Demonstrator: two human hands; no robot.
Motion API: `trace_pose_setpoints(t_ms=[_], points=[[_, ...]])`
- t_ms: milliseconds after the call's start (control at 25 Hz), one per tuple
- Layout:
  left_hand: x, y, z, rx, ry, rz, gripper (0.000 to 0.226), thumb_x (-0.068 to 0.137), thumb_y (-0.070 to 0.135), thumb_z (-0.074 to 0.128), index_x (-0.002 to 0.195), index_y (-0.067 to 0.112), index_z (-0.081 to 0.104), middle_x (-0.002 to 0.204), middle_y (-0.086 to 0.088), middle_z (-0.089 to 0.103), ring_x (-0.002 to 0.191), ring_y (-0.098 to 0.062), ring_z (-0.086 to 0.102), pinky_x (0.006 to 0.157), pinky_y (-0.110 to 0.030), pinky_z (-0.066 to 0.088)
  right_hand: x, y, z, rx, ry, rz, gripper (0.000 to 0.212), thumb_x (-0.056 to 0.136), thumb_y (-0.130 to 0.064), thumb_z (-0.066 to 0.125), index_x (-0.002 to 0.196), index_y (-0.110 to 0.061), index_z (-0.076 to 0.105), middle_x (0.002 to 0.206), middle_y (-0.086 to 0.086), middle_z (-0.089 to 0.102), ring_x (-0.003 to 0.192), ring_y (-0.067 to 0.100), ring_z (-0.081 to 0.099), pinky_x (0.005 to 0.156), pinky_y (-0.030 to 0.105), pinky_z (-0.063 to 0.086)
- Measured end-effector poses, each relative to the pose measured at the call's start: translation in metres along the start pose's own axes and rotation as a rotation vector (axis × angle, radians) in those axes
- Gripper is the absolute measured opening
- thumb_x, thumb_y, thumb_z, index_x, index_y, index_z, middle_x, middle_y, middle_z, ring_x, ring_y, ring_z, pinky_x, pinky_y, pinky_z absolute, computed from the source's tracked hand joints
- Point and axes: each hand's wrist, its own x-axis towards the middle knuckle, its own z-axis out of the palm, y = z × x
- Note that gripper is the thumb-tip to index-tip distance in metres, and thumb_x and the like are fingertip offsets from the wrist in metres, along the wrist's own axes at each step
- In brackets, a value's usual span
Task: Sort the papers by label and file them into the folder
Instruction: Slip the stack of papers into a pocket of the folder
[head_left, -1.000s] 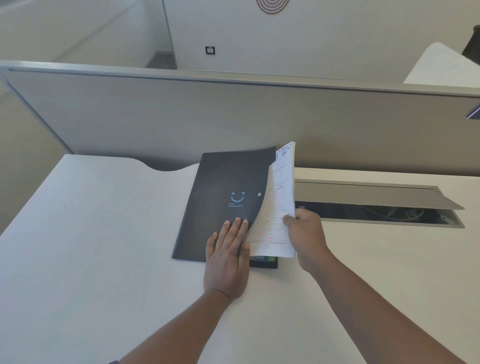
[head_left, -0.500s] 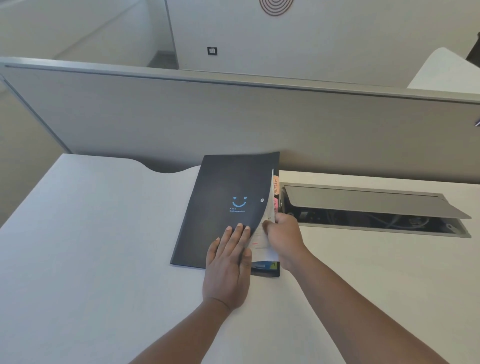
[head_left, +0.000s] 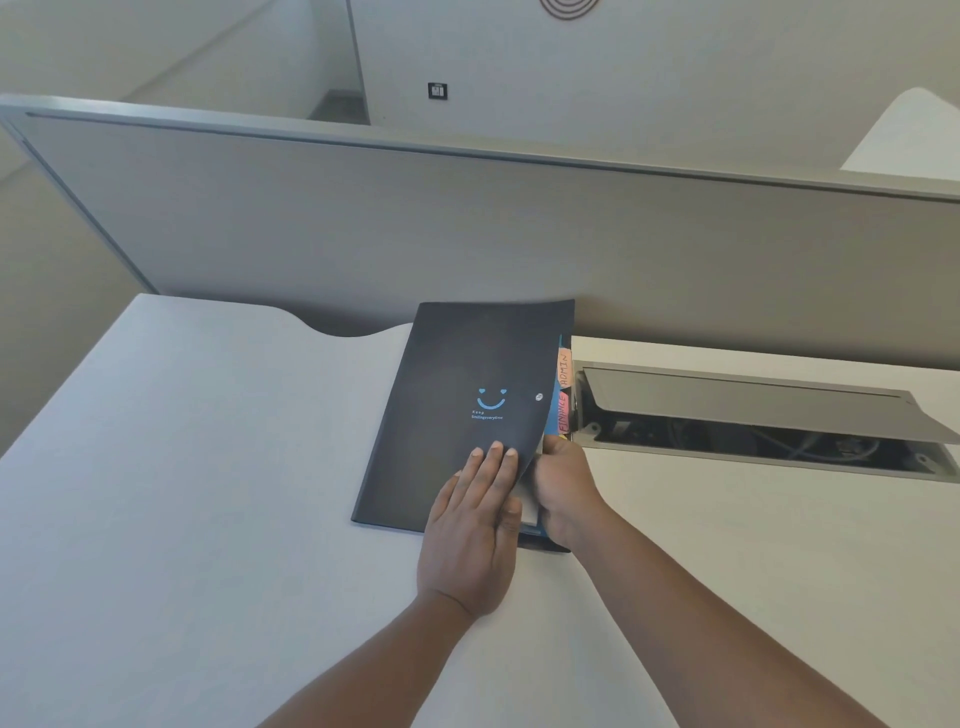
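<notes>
We've got the worktop (head_left: 182, 493) under the dark folder (head_left: 467, 395) at frame centre, tabs (head_left: 564, 387) poking out its right edge. Our left hand (head_left: 475, 525) lies flat, fingers straight, on the cover; our right hand (head_left: 563, 491) curls at the papers (head_left: 530, 506) underneath, though we can't tell the grip. Shove too hard and sheets could buckle, or tabs snag near the open cable tray (head_left: 753, 415).

The dark matte plastic folder (head_left: 457, 415) is showing "Keep Smiling everytime"; a pale orange tab (head_left: 564, 367) is reading "ADMIN", a pink tab (head_left: 562, 413) "FINANCE".
</notes>
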Motion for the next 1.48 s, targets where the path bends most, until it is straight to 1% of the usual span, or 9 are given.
trace_pose_setpoints(t_ms=[200, 320, 480, 600, 760, 920, 1080, 1200, 1480], points=[[0.001, 0.000, 0.001, 0.010, -0.019, -0.012, 0.062, 0.105, 0.054, 0.005, 0.161, 0.037, 0.024, 0.168, 0.021, 0.016, 0.157, 0.002, 0.006, 0.126, -0.022, 0.007, -0.004, -0.003, -0.006, -0.020, -0.041, 0.012, 0.020, 0.100, -0.009, 0.062, 0.112, -0.015, 0.076, 0.106, 0.005, 0.080, 0.099, 0.028, 0.076, 0.085, 0.046, 0.065], [0.001, 0.000, 0.000, 0.026, -0.029, -0.019, 0.066, 0.103, 0.057, 0.001, 0.162, 0.036, 0.022, 0.167, 0.022, 0.013, 0.157, 0.003, 0.004, 0.126, -0.020, 0.003, -0.013, 0.003, -0.019, -0.176, -0.039, -0.023, 0.011, 0.095, -0.016, 0.069, 0.103, -0.019, 0.077, 0.098, 0.003, 0.080, 0.093, 0.025, 0.077, 0.084, 0.047, 0.065], [0.001, 0.000, 0.002, 0.052, -0.037, -0.013, 0.066, 0.104, 0.055, 0.003, 0.163, 0.033, 0.024, 0.167, 0.022, 0.012, 0.157, 0.002, 0.004, 0.124, -0.016, -0.002, -0.025, 0.012, -0.026, -0.298, -0.059, -0.103, 0.011, 0.101, -0.018, 0.066, 0.106, -0.022, 0.074, 0.100, -0.005, 0.076, 0.087, 0.011, 0.072, 0.069, 0.027, 0.062], [0.001, 0.000, 0.000, 0.056, -0.055, -0.017, 0.064, 0.104, 0.050, 0.006, 0.163, 0.034, 0.023, 0.167, 0.022, 0.010, 0.157, 0.002, 0.002, 0.124, -0.016, -0.002, -0.027, 0.014, -0.019, -0.254, -0.054, -0.097, 0.011, 0.102, -0.017, 0.065, 0.099, -0.022, 0.074, 0.100, -0.004, 0.074, 0.093, 0.016, 0.072, 0.081, 0.041, 0.066], [0.002, 0.002, 0.000, 0.098, -0.087, -0.016, 0.067, 0.102, 0.054, 0.003, 0.164, 0.034, 0.020, 0.166, 0.023, 0.005, 0.155, 0.004, -0.003, 0.123, -0.016, -0.004, -0.027, 0.018, -0.021, -0.180, -0.008, -0.118, 0.006, 0.099, -0.018, 0.069, 0.100, -0.018, 0.075, 0.097, 0.003, 0.079, 0.085, 0.020, 0.078, 0.070, 0.037, 0.067], [0.003, 0.000, 0.001, 0.105, -0.100, -0.022, 0.069, 0.102, 0.057, 0.003, 0.164, 0.032, 0.021, 0.164, 0.022, 0.004, 0.157, 0.000, 0.000, 0.125, -0.020, -0.001, -0.030, 0.031, -0.028, -0.213, 0.120, -0.175, 0.006, 0.089, -0.017, 0.072, 0.090, -0.022, 0.074, 0.089, -0.002, 0.078, 0.085, 0.024, 0.078, 0.075, 0.049, 0.066], [0.002, 0.002, 0.000, 0.090, -0.089, -0.017, 0.079, 0.098, 0.064, -0.008, 0.163, 0.032, 0.023, 0.169, 0.018, 0.010, 0.158, -0.002, 0.002, 0.123, -0.017, -0.006, -0.033, 0.031, -0.031, -0.137, 0.074, -0.057, 0.002, 0.089, -0.002, 0.070, 0.089, -0.001, 0.068, 0.097, 0.023, 0.072, 0.085, 0.042, 0.076, 0.071, 0.045, 0.067], [0.002, 0.002, -0.001, 0.095, -0.087, -0.009, 0.072, 0.102, 0.059, 0.000, 0.163, 0.032, 0.026, 0.170, 0.016, 0.014, 0.158, -0.004, 0.004, 0.123, -0.017, -0.005, -0.032, 0.025, -0.029, -0.198, 0.045, -0.061, 0.009, 0.091, 0.000, 0.070, 0.084, -0.005, 0.066, 0.096, 0.028, 0.072, 0.083, 0.040, 0.077, 0.070, 0.045, 0.067], [0.003, 0.003, -0.001, 0.131, -0.099, 0.005, 0.064, 0.104, 0.053, 0.008, 0.162, 0.034, 0.027, 0.168, 0.017, 0.014, 0.159, -0.007, 0.007, 0.124, -0.021, -0.001, -0.033, 0.023, -0.023, -0.274, 0.062, -0.112, 0.013, 0.091, -0.005, 0.070, 0.084, -0.015, 0.075, 0.084, 0.012, 0.078, 0.079, 0.032, 0.078, 0.072, 0.047, 0.067]])
